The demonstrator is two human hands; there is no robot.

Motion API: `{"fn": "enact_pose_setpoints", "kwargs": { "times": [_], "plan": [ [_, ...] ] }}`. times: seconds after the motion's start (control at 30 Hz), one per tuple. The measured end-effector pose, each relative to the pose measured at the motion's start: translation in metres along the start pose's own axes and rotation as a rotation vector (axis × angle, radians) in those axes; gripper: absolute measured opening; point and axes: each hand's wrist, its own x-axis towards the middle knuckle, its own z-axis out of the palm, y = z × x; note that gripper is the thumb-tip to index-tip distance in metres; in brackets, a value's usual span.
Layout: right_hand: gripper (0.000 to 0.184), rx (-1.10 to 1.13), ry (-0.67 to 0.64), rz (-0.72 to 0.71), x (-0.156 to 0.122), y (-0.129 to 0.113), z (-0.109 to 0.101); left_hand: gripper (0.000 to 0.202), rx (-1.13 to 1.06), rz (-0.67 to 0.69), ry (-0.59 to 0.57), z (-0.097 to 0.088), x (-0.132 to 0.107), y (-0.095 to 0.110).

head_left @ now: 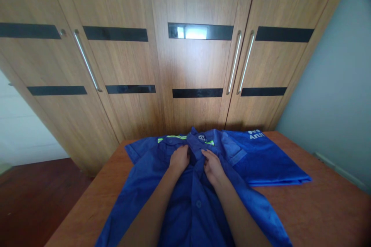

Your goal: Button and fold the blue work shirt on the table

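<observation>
A blue short-sleeved work shirt (pixel 176 204) lies front up on the table, its collar at the far end and yellow-green strips near the shoulders. My left hand (pixel 180 158) is closed on the shirt's front edge just below the collar. Opposite it, my right hand (pixel 213 165) pinches the other front edge by the button placket. The cloth between both hands is lifted and gathered. A button (pixel 198 203) shows lower on the placket. My fingertips are partly hidden by the fabric, so I cannot tell whether a button is between them.
A folded bright blue garment (pixel 269 162) with white lettering lies to the right, partly under the shirt's sleeve. The reddish-brown table (pixel 327 208) reaches a wooden wardrobe (pixel 197 112) with metal handles at the back. A pale wall (pixel 333 96) stands on the right.
</observation>
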Motion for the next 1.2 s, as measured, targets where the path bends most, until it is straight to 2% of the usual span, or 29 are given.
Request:
{"fn": "enact_pose_setpoints", "kwargs": {
  "times": [0.17, 0.27, 0.43, 0.6, 0.7, 0.83, 1.0, 1.2],
  "plan": [
    [0.027, 0.095, -0.067, 0.028, -0.003, -0.004, 0.005, 0.001, -0.157, -0.081, 0.163, -0.010, 0.005, -0.019],
    [0.025, 0.116, -0.089, 0.041, -0.004, -0.005, 0.006, 0.007, -0.275, -0.073, 0.261, -0.023, 0.009, -0.024],
    [0.024, 0.120, -0.084, 0.035, -0.007, -0.009, 0.007, 0.011, -0.435, 0.001, 0.317, -0.048, 0.007, -0.014],
    [0.026, 0.059, -0.112, -0.039, -0.015, -0.013, 0.016, 0.012, -0.467, 0.073, 0.294, -0.064, -0.013, 0.001],
    [0.024, -0.196, -0.118, -0.193, -0.016, -0.010, 0.020, 0.009, -0.437, 0.109, 0.205, -0.063, -0.023, 0.004],
    [0.017, -0.464, -0.047, -0.360, -0.011, -0.005, 0.018, 0.007, -0.443, 0.123, 0.130, -0.053, -0.026, 0.003],
    [0.023, -0.510, -0.058, -0.399, -0.009, -0.003, 0.016, 0.019, -0.482, 0.128, 0.092, -0.038, -0.027, 0.003],
    [0.025, -0.519, -0.114, -0.381, -0.012, 0.002, 0.019, 0.016, -0.538, 0.058, 0.120, -0.021, -0.034, 0.003]
  ]
}}
